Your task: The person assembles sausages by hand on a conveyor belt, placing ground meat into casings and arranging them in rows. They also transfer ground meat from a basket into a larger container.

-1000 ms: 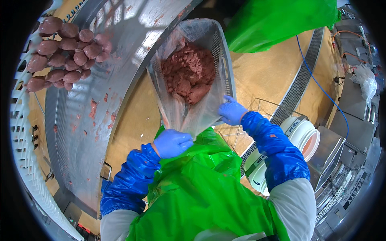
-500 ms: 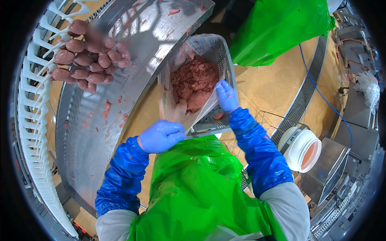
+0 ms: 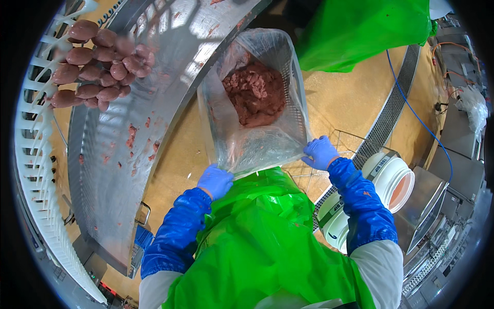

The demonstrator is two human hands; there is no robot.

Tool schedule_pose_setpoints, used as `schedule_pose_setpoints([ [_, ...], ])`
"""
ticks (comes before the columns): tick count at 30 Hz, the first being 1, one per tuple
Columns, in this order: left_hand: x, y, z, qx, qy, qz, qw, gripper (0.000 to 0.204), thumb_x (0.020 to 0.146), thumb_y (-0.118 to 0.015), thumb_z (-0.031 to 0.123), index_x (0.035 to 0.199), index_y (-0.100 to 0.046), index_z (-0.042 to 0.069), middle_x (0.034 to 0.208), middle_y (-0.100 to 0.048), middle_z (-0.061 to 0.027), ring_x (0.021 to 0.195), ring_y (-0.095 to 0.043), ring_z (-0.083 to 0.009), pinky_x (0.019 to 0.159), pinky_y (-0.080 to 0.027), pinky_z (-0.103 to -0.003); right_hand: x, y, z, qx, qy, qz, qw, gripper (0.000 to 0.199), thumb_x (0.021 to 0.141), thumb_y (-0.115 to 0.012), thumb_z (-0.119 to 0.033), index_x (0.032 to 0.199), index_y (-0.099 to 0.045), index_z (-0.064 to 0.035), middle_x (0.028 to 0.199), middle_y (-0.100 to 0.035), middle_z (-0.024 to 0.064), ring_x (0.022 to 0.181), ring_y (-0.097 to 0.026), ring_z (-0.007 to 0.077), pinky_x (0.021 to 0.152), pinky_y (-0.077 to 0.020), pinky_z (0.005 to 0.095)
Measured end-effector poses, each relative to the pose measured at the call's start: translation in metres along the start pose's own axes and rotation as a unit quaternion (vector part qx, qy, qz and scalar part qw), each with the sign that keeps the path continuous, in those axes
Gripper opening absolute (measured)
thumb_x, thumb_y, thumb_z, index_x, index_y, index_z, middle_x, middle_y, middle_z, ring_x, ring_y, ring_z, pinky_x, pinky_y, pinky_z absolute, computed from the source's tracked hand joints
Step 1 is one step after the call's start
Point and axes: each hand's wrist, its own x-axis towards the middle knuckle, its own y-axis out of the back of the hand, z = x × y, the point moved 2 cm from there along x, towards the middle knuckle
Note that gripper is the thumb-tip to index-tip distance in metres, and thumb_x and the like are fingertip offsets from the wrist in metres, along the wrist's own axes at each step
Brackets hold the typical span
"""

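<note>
A clear plastic bag (image 3: pixel 260 139) lines a perforated metal crate and holds a mound of reddish-brown meat (image 3: pixel 253 92). My left hand (image 3: pixel 215 180), in a blue glove, grips the bag's near left edge. My right hand (image 3: pixel 320 152), also blue-gloved, pinches the near right corner of the bag. Both forearms wear blue sleeves over a green apron (image 3: pixel 257 242).
A curved steel chute (image 3: pixel 128 129) with meat scraps runs along the left. Several dark rounded meat pieces (image 3: pixel 98 62) lie at its upper left beside a white conveyor (image 3: pixel 36 170). White tubs (image 3: pixel 391 180) and a wire rack (image 3: pixel 350 144) stand at right. Another green apron (image 3: pixel 360 31) is ahead.
My hands have spread apart and moved toward me along the bag's near edge, pulling its mouth wide. The view has shifted so the bag sits farther ahead.
</note>
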Motion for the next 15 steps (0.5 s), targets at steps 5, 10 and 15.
schedule_pose_setpoints([
  [5,0.017,-0.028,-0.007,0.071,0.043,-0.075,0.994,0.037,0.085,-0.061,0.036,0.114,-0.064,0.013,0.112,-0.065,-0.0106,0.115,-0.057,-0.0276,0.114,-0.022,-0.062,0.005,-0.027,0.0,-0.079,-0.121,-0.05,0.988,0.018,0.085,-0.06,-0.028,0.094,-0.07,-0.0159,0.094,-0.066,0.0061,0.1,-0.062,0.0241,0.093,-0.0399,0.049],
  [10,0.02,-0.046,0.003,0.032,0.115,-0.11,0.987,0.074,0.083,-0.064,0.042,0.147,-0.04,0.014,0.155,-0.035,-0.0133,0.146,-0.028,-0.0255,0.114,-0.018,-0.065,-0.023,-0.07,-0.012,0.029,-0.228,0.204,0.952,0.019,0.082,-0.063,-0.022,0.099,-0.069,-0.0143,0.119,-0.062,0.0088,0.121,-0.053,0.0286,0.103,-0.0365,0.0521],
  [15,0.028,-0.089,0.002,-0.051,0.132,-0.067,0.988,0.081,0.088,-0.06,0.048,0.152,-0.03,0.009,0.159,-0.028,-0.0163,0.148,-0.022,-0.0334,0.116,-0.02,-0.059,-0.038,-0.167,-0.013,0.381,-0.447,0.229,0.776,0.046,0.092,-0.056,-0.044,0.132,-0.058,-0.0207,0.154,-0.039,0.0058,0.132,-0.043,0.0386,0.102,-0.039,0.0563],
])
